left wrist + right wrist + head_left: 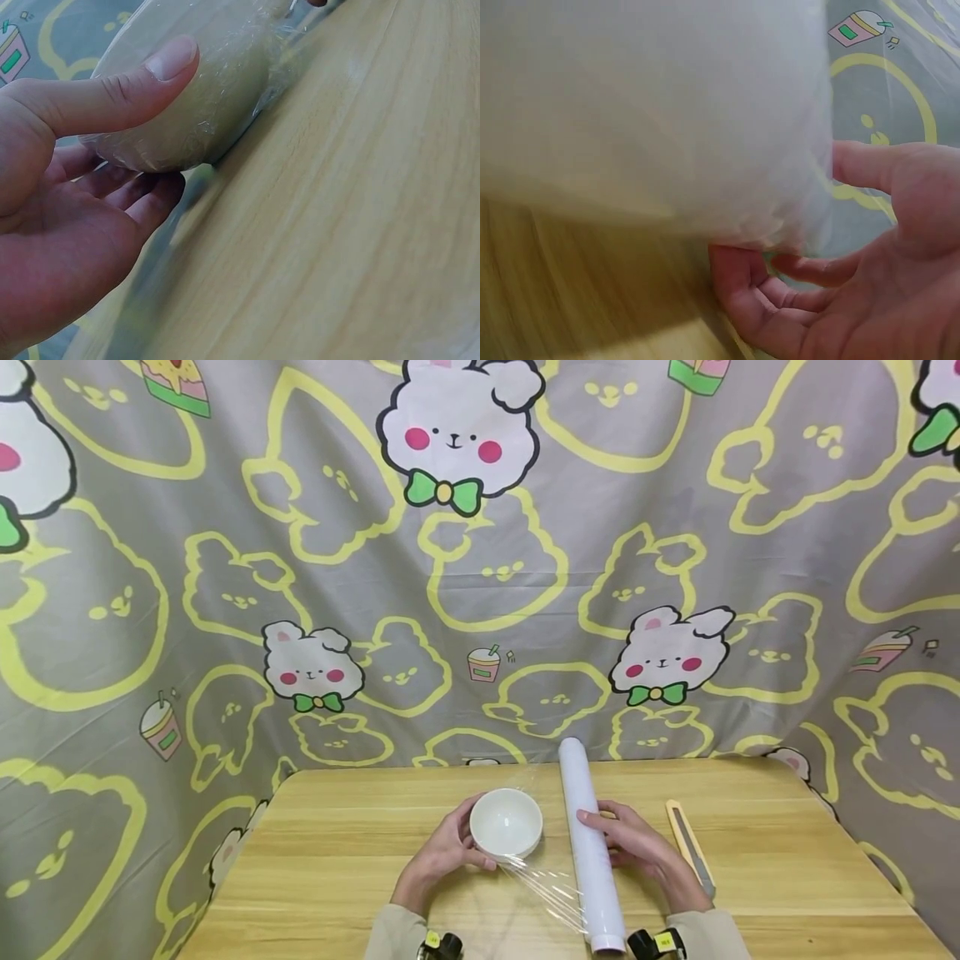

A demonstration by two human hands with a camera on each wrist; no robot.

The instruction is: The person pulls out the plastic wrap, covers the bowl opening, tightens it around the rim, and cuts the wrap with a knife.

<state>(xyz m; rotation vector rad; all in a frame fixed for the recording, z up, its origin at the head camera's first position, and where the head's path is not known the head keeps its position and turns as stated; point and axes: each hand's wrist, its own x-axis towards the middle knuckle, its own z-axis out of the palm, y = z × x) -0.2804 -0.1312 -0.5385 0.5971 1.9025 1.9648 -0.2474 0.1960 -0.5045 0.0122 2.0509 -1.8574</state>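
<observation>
1. Head view, L side: find white bowl [506,823] above mid wood table [322,843], mouth up toward cam. Gripped at its L edge by L hand [450,842], thumb on near side, fingers round far side. Cannot tell whether lifted or resting.
2. Head view, R side: locate film roll [588,852] R of bowl, pointing away, slightly slanted. Held approx. mid-length by R hand [633,837], thumb over top.
3. Head view, between: note clear film [543,887] pulled taut & creased from bowl's near side to lower part of roll. Looks uncut; judge separation as left to do. See yellow cutter [690,847] lying on table R of R hand, untouched.
4. L wrist view: confirm film crinkled against bowl's outer wall; judge wrapping as begun, at least partly done. Cannot tell re: cover across mouth. Thumb [127,94] against wall, other fingers bent beneath.
5. R wrist view: see roll close-up, blurred. Thumb at side, fingers curled under; grip narrow. Amt. of film remaining: cannot tell.
</observation>
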